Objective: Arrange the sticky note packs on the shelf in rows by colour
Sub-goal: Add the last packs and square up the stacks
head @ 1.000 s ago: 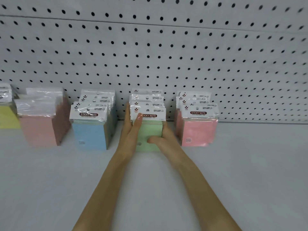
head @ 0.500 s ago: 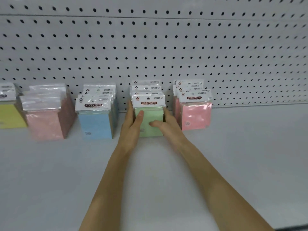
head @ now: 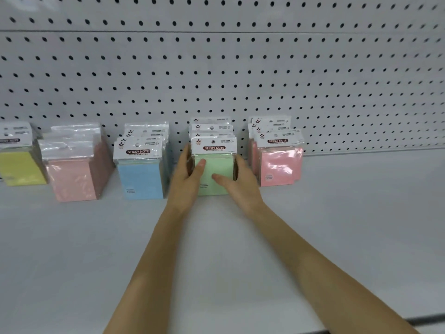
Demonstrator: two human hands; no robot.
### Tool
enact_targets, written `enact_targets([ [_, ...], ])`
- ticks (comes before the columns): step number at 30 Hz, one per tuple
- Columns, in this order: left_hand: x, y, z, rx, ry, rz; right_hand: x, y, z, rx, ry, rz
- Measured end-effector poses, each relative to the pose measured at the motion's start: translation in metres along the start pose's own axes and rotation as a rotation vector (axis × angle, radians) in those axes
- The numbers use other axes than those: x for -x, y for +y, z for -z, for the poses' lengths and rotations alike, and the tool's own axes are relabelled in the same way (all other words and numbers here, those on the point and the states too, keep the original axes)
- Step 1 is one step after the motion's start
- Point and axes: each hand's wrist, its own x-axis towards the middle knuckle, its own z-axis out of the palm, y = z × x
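Against the far pegboard (head: 240,75), mid-shelf, we've got both hands on the green row (head: 218,174). Left hand (head: 186,179) lies flat along the row's left side, fingers together, thumb across the front pack's face. Right hand (head: 237,183) cups the right side, thumb on the front, fingers round the far edge & mostly hidden.

What's changed vs a sec ago: not much in the grip, same two-sided squeeze. The left thumb has come down off the header card to the green face. The row looks a bit straighter now, header cards stepping back in a tidy line; camera has pulled back too, so hard to say how far the packs themselves moved.

Meaning for the task, our guess: green is being squared up, nearly done. Other rows already stand by colour: yellow row (head: 20,166) far left, peach row (head: 72,177) next with backs facing us, blue row (head: 140,173) just left of green, pink row (head: 279,165) just right. Shelf (head: 349,213) bare to the right. Gaps look fairly even.

Next prob let go w/o tipping the front pack.
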Motion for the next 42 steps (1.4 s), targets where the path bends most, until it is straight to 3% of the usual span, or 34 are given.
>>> enact_targets([
  [7, 0.000, -0.003, -0.002, -0.105, 0.022, -0.031, 0.023, 0.008, 0.027, 0.204, 0.362, 0.359],
  [11, -0.002, -0.008, -0.002, -0.178, 0.076, -0.031, 0.020, 0.019, 0.081, 0.276, 0.473, 0.337],
  [15, 0.006, -0.002, -0.006, -0.236, 0.303, -0.127, -0.001, 0.029, 0.119, 0.134, 0.356, 0.035],
  [18, 0.013, 0.001, -0.009, -0.242, 0.320, -0.138, -0.011, 0.030, 0.130, -0.013, 0.232, -0.101],
  [22, 0.021, 0.004, -0.024, -0.189, 0.241, 0.020, -0.014, 0.033, 0.135, -0.002, 0.104, -0.072],
  [26, 0.021, 0.003, -0.031, -0.277, 0.205, 0.031, -0.017, 0.033, 0.136, 0.086, 0.077, -0.050],
  [34, 0.024, 0.004, -0.031, -0.217, 0.272, 0.104, -0.022, 0.037, 0.140, 0.096, 0.018, -0.059],
  [36, 0.031, 0.008, -0.033, -0.347, 0.394, 0.005, -0.023, 0.037, 0.140, 0.102, 0.017, -0.060],
  [38, 0.044, 0.013, -0.041, -0.519, 0.508, -0.237, -0.023, 0.038, 0.141, 0.100, 0.016, -0.051],
  [40, 0.056, 0.017, -0.056, -0.581, 0.485, -0.385, -0.024, 0.039, 0.142, 0.089, 0.011, -0.048],
  [42, 0.061, 0.018, -0.074, -0.536, 0.357, -0.382, -0.024, 0.040, 0.145, 0.072, -0.002, -0.055],
])
